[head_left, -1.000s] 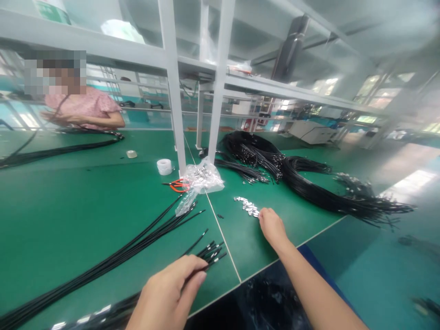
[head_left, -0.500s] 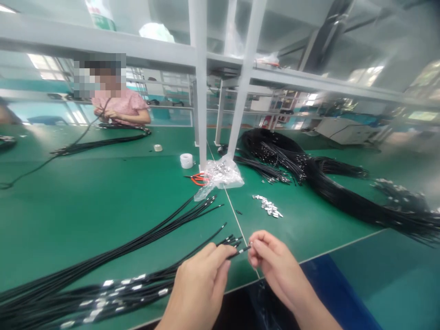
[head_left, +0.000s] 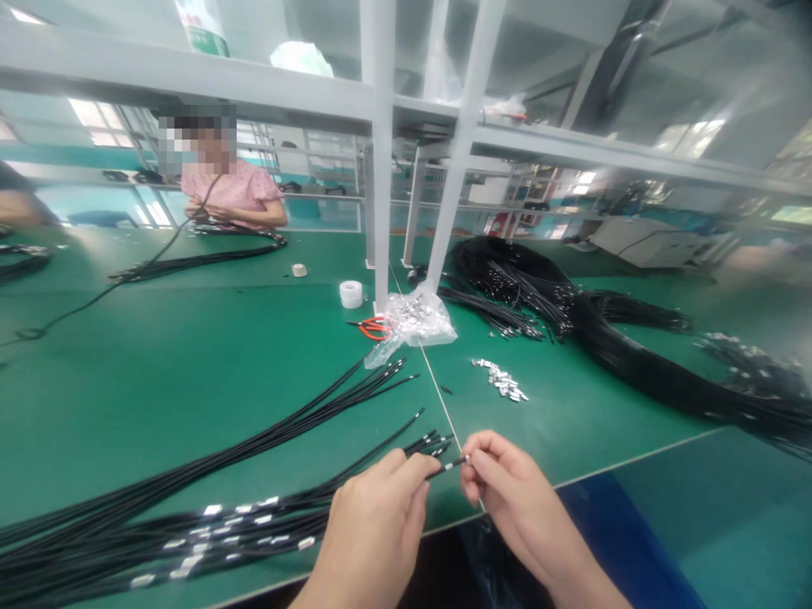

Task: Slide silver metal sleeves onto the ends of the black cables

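Note:
A thin black cable [head_left: 452,464] with a white band near its tip runs between my two hands at the table's front edge. My left hand [head_left: 386,507] is closed around it, thumb and forefinger pinching a little behind the band. The fingertips of my right hand [head_left: 504,478] are pinched at the cable's end, where a small pale bit shows. Beside and behind my left hand lie more black cables [head_left: 254,516] with white tags. Another bundle of black cables [head_left: 304,414] lies further back. Small silvery pieces [head_left: 501,381] form a loose pile beyond my right hand.
A clear plastic bag [head_left: 419,317] of small parts, orange-handled pliers [head_left: 374,328] and a white tape roll [head_left: 351,294] lie by the shelf posts [head_left: 381,169]. Thick black cable coils [head_left: 609,338] cover the right back. A person in pink [head_left: 238,199] sits across the green table [head_left: 158,355].
The whole view has shifted slightly, with things appearing a little further right. Both hands keep their pinch on the cable, almost unchanged.

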Demonstrator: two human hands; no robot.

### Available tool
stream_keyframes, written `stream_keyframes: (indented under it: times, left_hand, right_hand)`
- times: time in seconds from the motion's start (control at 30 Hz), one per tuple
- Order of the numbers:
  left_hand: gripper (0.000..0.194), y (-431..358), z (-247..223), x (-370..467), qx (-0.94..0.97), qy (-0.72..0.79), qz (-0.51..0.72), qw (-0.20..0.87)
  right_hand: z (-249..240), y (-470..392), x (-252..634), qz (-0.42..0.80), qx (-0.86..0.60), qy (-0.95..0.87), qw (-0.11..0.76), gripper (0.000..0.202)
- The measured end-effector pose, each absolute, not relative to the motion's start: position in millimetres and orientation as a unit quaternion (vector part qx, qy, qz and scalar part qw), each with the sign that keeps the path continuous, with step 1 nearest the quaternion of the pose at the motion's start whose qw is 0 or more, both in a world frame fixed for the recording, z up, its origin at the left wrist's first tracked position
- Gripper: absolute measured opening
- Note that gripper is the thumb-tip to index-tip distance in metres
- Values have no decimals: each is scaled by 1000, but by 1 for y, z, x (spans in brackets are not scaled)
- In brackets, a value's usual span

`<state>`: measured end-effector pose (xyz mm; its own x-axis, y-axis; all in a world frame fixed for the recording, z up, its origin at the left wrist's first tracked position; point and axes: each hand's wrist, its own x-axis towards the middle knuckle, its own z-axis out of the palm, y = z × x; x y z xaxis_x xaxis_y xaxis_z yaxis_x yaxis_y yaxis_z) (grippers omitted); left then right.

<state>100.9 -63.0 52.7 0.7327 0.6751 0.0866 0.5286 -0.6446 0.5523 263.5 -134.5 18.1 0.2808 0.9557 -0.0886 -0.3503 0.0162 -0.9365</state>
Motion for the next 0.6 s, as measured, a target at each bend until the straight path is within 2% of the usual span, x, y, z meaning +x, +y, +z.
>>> stream_keyframes:
  times: [0.1,0.17,0.4,0.5,0.6]
  left_hand:
    - [33,-63,56,102,900,342,123,240]
    - [33,-63,58,102,897,335,127,261]
    - [28,-58,54,100,837,311,181,412]
    - [25,-54,53,100,819,309,190,445]
    - [23,-49,56,100,810,305,190,463]
  right_hand:
    - [23,-136,262,427,-567,-400,580,15]
    - [26,-135,259,426,-578,-420,555,16]
    - [27,-128,243,471,-564,-398,550,17]
    - [24,-125,242,486,-528,-372,588,23]
    - [24,-126,244,462,-549,-380,584,22]
